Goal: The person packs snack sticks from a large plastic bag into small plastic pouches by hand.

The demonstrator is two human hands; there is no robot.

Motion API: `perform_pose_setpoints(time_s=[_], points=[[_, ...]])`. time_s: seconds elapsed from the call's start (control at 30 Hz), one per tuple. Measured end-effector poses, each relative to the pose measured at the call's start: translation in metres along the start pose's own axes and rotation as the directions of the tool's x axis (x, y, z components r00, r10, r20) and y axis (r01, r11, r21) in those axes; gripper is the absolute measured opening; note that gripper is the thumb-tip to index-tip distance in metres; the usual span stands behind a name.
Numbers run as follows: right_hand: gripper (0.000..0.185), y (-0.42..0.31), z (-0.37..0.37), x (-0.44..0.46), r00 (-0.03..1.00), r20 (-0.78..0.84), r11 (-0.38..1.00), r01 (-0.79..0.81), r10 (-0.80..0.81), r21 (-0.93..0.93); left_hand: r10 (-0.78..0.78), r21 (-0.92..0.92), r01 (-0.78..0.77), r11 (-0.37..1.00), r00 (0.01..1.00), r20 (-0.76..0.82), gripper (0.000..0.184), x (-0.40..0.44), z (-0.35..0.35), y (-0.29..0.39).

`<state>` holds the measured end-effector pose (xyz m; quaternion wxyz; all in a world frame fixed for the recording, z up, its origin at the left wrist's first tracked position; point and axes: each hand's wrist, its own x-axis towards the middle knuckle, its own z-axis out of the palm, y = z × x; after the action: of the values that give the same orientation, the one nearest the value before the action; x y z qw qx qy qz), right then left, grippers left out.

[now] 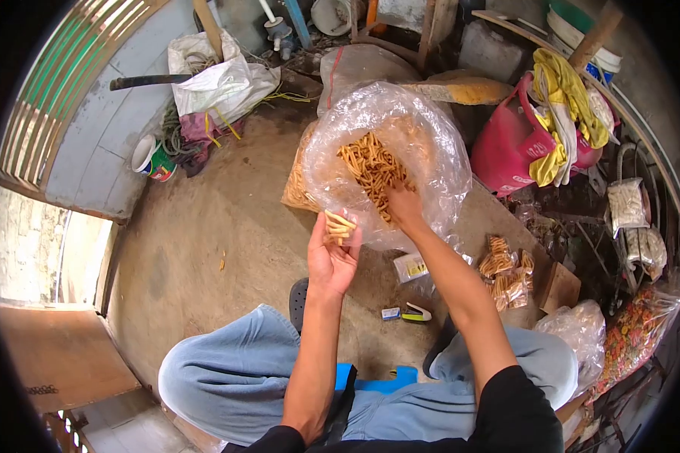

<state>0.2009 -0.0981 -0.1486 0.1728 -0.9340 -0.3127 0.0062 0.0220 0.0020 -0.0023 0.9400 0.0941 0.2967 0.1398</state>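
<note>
A large clear plastic bag (438, 151) stands open on the floor in front of me, with brown stick-shaped snacks (372, 167) inside. My right hand (404, 204) reaches into it, its fingertips among the sticks; what they grip, if anything, is hidden. Just outside the bag's near left edge, my left hand (334, 260) is palm up, fingers curled round a small clear packet (340, 226) with several pale sticks in it. Filled small packets (506, 273) lie on the floor at the right. Nearer my legs are a stapler (416, 312) and a small blue-and-white box (391, 313).
A pink basket (506, 143) with yellow cloth stands at the back right. A white sack (223, 83) and a white-and-green bucket (153, 158) are at the back left. Beside my right knee lie a crumpled plastic bag (578, 332) and a bag of colourful pieces (635, 332).
</note>
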Motion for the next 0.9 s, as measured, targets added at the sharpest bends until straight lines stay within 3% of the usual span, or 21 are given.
perform_pose_setpoints(time_s=[0.07, 0.13, 0.27, 0.33, 0.37, 0.43, 0.47, 0.53, 0.67, 0.9], points=[[0.026, 0.002, -0.001, -0.001, 0.999, 0.049, 1.0, 0.005, -0.004, -0.018, -0.002, -0.024, 0.003, 1.0, 1.0, 0.027, 0.027, -0.003, 0.003, 0.001], [0.022, 0.003, -0.001, -0.001, 0.999, -0.009, 0.978, -0.044, 0.047, 0.203, -0.004, -0.071, 0.007, 0.997, 0.999, 0.042, 0.029, -0.005, 0.004, 0.0], [0.021, -0.007, -0.035, -0.01, 0.978, -0.101, 0.919, -0.133, 0.183, 0.372, -0.004, -0.115, 0.016, 0.993, 0.994, 0.109, 0.028, -0.015, 0.011, -0.004], [0.024, -0.012, -0.068, -0.019, 0.968, -0.085, 0.653, -0.092, 0.234, 0.751, 0.0, -0.12, 0.02, 0.993, 0.987, 0.158, 0.027, -0.019, 0.014, -0.004], [0.024, -0.015, -0.086, -0.024, 0.97, -0.094, 0.66, -0.08, 0.224, 0.747, 0.0, -0.111, 0.019, 0.994, 0.985, 0.17, 0.026, -0.021, 0.013, -0.004], [0.024, -0.026, -0.128, -0.038, 0.946, 0.085, 0.259, -0.171, 0.313, 0.951, 0.009, -0.114, 0.013, 0.993, 0.981, 0.194, 0.026, -0.027, 0.017, -0.004], [0.024, -0.034, -0.149, -0.046, 0.95, 0.074, 0.27, -0.16, 0.302, 0.949, 0.026, -0.09, -0.008, 0.996, 0.979, 0.202, 0.025, -0.03, 0.02, -0.004], [0.022, -0.049, -0.189, -0.063, 0.952, 0.024, 0.088, -0.053, 0.304, 0.995, 0.053, -0.081, -0.036, 0.996, 0.974, 0.222, 0.024, -0.039, 0.026, -0.004], [0.021, -0.076, -0.248, -0.095, 0.972, -0.073, 0.131, 0.044, 0.222, 0.99, 0.091, -0.095, -0.069, 0.993, 0.965, 0.247, 0.022, -0.055, 0.042, -0.002], [0.014, -0.102, -0.275, -0.129, 0.978, -0.207, 0.1, 0.203, 0.033, 0.974, 0.064, -0.122, -0.024, 0.992, 0.94, 0.334, 0.024, -0.077, 0.058, -0.002]])
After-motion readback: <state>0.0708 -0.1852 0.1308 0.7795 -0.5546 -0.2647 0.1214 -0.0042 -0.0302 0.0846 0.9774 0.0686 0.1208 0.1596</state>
